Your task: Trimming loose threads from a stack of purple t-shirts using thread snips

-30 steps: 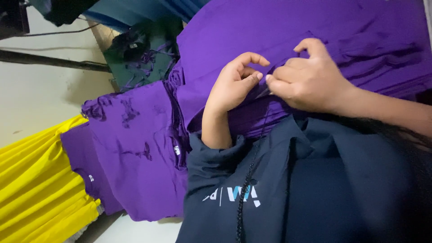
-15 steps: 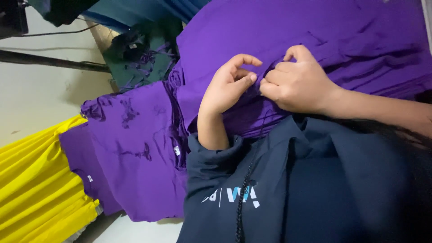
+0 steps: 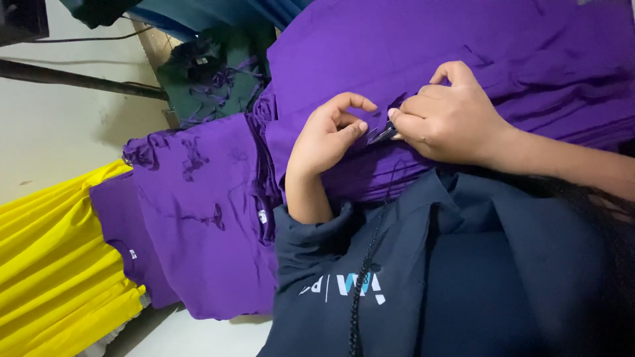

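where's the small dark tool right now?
In the head view, the dark tool sits right of centre, pinched in the right hand against the purple cloth, with the left hand just beside it.

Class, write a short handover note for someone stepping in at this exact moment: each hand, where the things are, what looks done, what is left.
Left hand: pinching the purple garment on the lap.
Right hand: holds a small dark tool at the same spot; its kind is unclear.
Done, apparently: a stack of purple garments lies beside, with yellow fabric further out.
Left: the piece in hand is not yet set aside.
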